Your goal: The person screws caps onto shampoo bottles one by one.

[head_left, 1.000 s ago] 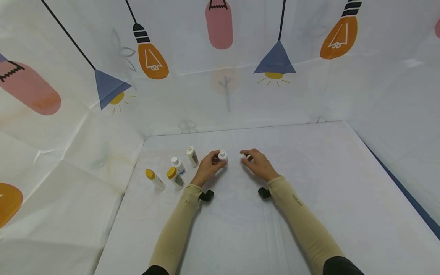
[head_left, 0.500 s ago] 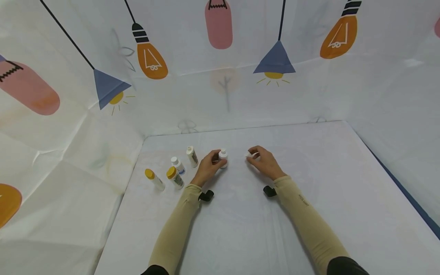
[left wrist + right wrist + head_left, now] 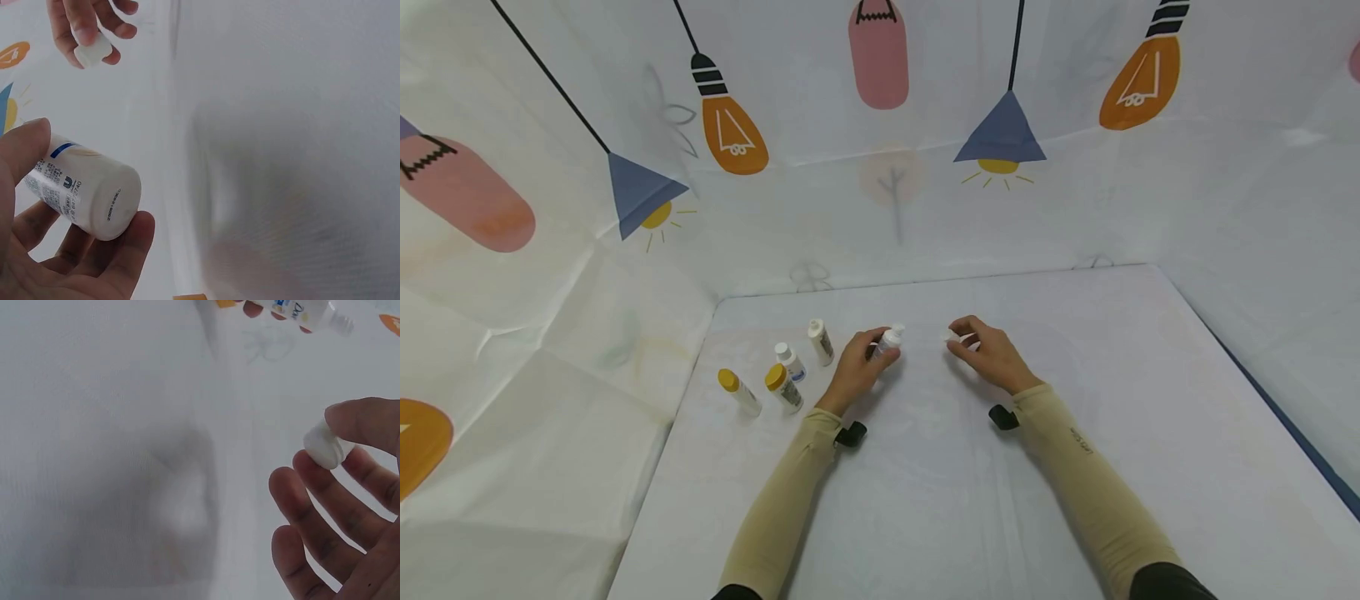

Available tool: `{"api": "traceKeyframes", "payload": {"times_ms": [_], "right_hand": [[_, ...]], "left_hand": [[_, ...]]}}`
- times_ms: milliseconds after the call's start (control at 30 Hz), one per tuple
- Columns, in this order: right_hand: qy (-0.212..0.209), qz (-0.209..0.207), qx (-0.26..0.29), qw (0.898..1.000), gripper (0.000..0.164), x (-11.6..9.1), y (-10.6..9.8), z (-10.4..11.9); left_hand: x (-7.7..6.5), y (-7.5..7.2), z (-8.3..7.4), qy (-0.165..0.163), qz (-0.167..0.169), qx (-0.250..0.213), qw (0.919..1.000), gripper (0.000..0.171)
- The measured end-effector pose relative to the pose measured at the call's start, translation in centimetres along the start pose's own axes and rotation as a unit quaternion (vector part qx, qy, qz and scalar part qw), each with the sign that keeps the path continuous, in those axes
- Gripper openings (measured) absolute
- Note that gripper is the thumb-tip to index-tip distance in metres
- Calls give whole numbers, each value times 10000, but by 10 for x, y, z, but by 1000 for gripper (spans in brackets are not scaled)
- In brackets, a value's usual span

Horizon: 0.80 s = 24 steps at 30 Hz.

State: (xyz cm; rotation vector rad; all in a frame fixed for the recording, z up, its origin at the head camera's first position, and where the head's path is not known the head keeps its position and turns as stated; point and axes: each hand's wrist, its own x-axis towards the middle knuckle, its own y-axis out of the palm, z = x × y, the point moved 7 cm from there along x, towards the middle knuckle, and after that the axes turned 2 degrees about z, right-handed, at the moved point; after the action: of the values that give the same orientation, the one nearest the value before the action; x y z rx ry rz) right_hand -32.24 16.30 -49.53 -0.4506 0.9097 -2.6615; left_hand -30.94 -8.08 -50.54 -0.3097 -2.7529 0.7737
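Observation:
My left hand (image 3: 856,367) grips a small white bottle (image 3: 891,339), lifted and tilted, with its neck pointing up and to the right in the head view. Its printed back and round base (image 3: 116,203) face the left wrist camera. A bare threaded neck (image 3: 340,325) shows in the right wrist view. Between thumb and fingers, my right hand (image 3: 992,358) pinches a small white cap (image 3: 324,447), held apart from the bottle. The same cap (image 3: 94,51) appears near the top of the left wrist view.
Left of my left hand, several small bottles stand on the white table (image 3: 1075,350): two with yellow caps, a yellow-capped bottle (image 3: 739,392) and another (image 3: 784,387), plus a white-capped bottle (image 3: 789,361) and a white bottle (image 3: 821,342). A printed white sheet (image 3: 820,217) rises behind.
My right hand has drawn away to the right with the cap. In my left hand the bottle has gone from about upright to tilted, its neck leaning right. The standing bottles have stayed put.

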Motion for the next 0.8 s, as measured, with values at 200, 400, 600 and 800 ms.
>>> {"api": "traceKeyframes", "payload": {"times_ms": [200,400,600,800], "right_hand": [[-405,0,-215,9989,35,-2,-11,8],[-476,-72,-292,9984,35,-7,-17,17],[-682,-136,-225,9973,36,-11,-18,26],[-858,-317,-121,9957,36,-13,-19,34]], "left_hand": [[-6,-2,-12,279,-231,-107,9993,58],[-11,1,-23,794,-372,-106,9961,53],[-16,5,-33,973,-273,94,9948,50],[-16,9,-39,1206,-208,260,9921,47]]}}
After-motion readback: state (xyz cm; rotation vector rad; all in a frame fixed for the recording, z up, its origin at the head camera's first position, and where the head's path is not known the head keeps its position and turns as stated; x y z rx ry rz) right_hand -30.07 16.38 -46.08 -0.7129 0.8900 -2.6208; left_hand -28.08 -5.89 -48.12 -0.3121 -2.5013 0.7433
